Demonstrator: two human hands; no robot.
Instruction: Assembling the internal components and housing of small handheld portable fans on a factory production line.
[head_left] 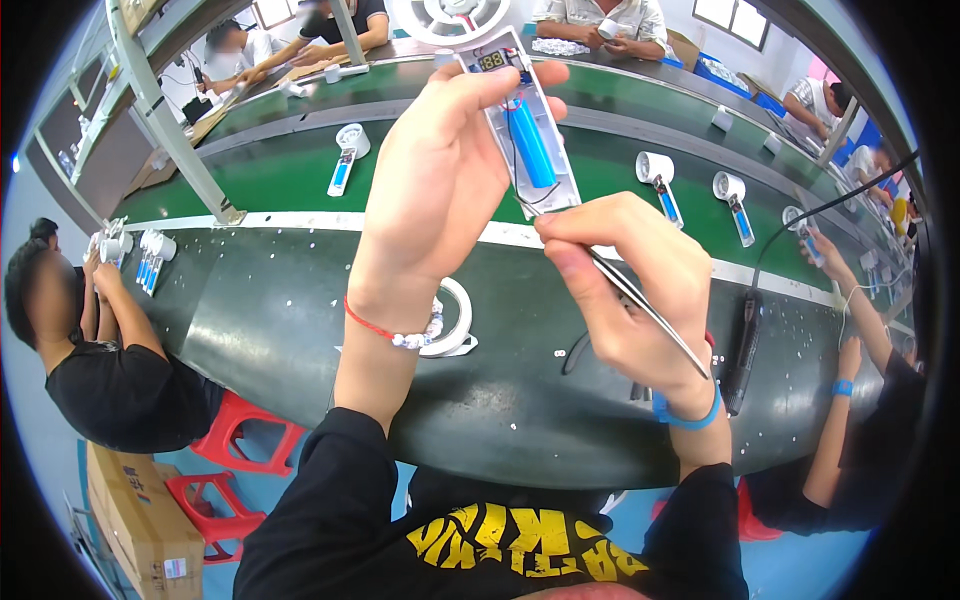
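1. I see the right hand (pixel 640 290), fingers pinching shiny metal tweezers (pixel 655 318) near the lower end of an oblong white plastic housing (pixel 543 118).
2. The left hand (pixel 435 175)'s fingers grasp that housing, raised above the glossy dark surface (pixel 290 330), a smooth blue cylinder (pixel 532 145) inside.
3. Farther, round-headed white fans (pixel 655 168) lie on the green belt (pixel 270 180).

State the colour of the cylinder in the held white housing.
Cylinder: blue, clearest in the head view.

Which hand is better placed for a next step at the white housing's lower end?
Probably the right hand: it holds tweezers close to that end, while the left hand supports the housing.
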